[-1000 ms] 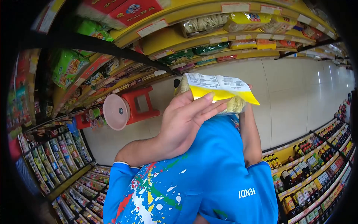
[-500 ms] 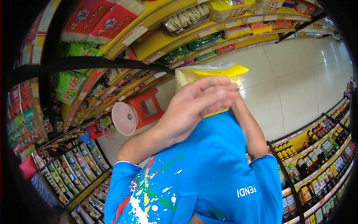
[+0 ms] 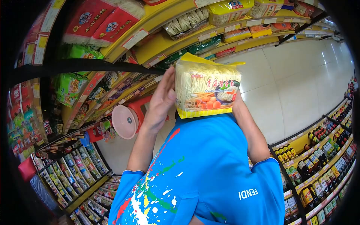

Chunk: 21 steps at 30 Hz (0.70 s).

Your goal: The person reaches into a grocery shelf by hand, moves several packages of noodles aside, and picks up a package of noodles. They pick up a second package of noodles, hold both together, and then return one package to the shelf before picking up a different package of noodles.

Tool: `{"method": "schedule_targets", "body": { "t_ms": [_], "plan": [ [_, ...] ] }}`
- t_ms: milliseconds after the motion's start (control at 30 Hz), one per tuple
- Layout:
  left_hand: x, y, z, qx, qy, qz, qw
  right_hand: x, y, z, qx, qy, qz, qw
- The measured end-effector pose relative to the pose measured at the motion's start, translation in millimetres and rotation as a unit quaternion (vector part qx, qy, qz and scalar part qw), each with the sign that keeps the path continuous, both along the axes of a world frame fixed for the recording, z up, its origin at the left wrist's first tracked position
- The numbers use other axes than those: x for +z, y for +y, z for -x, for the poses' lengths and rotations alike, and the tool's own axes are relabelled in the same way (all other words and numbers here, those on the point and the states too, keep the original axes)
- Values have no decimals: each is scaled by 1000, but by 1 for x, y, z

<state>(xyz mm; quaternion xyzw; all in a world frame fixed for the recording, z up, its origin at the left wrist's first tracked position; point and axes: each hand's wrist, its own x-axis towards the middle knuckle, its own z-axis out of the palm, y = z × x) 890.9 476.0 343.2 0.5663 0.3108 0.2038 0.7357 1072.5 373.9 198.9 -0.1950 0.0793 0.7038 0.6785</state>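
A clear and yellow package of mushroom egg noodles (image 3: 208, 90) is upright above the blue shirt, its printed front facing the camera. My left hand (image 3: 161, 99) is at the package's left side, with the thumb near its edge and the fingers pointing up along it. My right hand (image 3: 237, 101) grips the lower right side, and most of its fingers are hidden behind the package.
Shelves of packaged noodles (image 3: 187, 24) run across the top. A red stool (image 3: 144, 108) and a pink basin (image 3: 125, 122) are at the left. Bottle shelves (image 3: 318, 165) stand at the right, beyond the tiled floor (image 3: 270, 97).
My left hand has moved from across the package's front to its left side. The package's printed front now shows, with its yellow top edge tilted up at the left.
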Motion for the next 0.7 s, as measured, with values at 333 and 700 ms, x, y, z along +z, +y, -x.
{"method": "schedule_targets", "body": {
  "t_ms": [333, 700],
  "plan": [
    [-7, -4, 1, 27, 66, 45, 996, 25, -2, 4, 64, 52, -2, 997],
    [-17, -2, 18, 118, 42, 162, 979, 50, -14, 10, 60, -118, 3, 991]
  ]
}}
